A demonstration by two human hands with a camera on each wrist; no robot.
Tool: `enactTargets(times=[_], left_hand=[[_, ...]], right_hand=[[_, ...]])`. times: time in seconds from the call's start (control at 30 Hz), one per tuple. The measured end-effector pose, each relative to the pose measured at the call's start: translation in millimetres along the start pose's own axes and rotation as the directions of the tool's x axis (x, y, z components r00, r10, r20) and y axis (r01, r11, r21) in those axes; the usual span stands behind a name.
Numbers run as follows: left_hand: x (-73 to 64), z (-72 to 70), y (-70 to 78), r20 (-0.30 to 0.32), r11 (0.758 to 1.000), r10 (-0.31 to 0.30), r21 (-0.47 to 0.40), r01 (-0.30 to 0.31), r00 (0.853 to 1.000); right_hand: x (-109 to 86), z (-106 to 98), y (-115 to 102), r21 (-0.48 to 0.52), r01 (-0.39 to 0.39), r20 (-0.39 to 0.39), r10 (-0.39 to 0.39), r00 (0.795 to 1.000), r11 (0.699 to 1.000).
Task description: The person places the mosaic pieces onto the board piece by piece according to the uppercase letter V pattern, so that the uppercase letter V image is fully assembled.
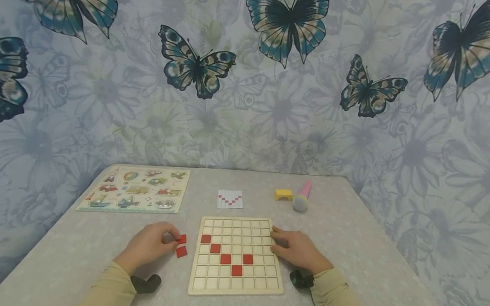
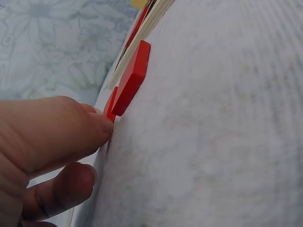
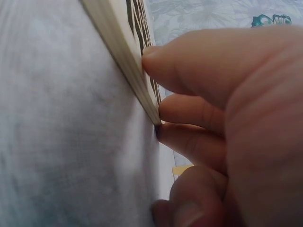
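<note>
A square wooden grid board (image 1: 258, 286) lies in front of me, with several red square tiles (image 1: 225, 259) set in its cells in a V-like line. My left hand (image 1: 152, 242) is left of the board, thumb and forefinger pinching the edge of a red tile (image 1: 182, 238) on the table. Nearer to me lies a second loose red tile (image 1: 181, 251), which stands large in the left wrist view (image 2: 132, 80). On the board's right edge rests my right hand (image 1: 300, 250), thumb on the rim (image 3: 128, 61) and fingertips against the side.
Behind the board lies a small pattern card (image 1: 230, 200) with a red V. A picture puzzle board (image 1: 117, 202) is at the back left. To the back right are a yellow arch block (image 1: 283, 194) and a pink toy microphone (image 1: 303, 197). A patterned wall (image 1: 262, 140) stands behind the table.
</note>
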State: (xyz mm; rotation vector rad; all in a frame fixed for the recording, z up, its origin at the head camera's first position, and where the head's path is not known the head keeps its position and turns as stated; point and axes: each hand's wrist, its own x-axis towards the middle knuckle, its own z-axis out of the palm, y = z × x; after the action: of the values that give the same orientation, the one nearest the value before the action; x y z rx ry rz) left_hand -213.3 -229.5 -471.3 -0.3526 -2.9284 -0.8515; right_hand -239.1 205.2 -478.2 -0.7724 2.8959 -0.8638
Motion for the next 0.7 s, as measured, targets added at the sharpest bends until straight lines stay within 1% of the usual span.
enactTargets(times=[0.1,0.43,0.7], left_hand=[[0.1,0.2,-0.6,-0.014,1.0,-0.002,0.011,0.003,1.0],[2.2,2.7,0.2,-0.02,1.0,-0.007,-0.008,0.007,1.0],[1.8,2.1,-0.2,-0.026,1.0,-0.01,0.0,0.01,1.0]], right_hand=[[1.0,0.8,0.2,-0.002,0.004,-0.003,-0.004,1.0,1.0],[-0.2,0.3,-0.2,-0.016,0.0,-0.014,-0.001,1.0,1.0],[0.8,-0.2,-2.3,0.002,-0.008,-0.003,0.008,1.0,1.0]])
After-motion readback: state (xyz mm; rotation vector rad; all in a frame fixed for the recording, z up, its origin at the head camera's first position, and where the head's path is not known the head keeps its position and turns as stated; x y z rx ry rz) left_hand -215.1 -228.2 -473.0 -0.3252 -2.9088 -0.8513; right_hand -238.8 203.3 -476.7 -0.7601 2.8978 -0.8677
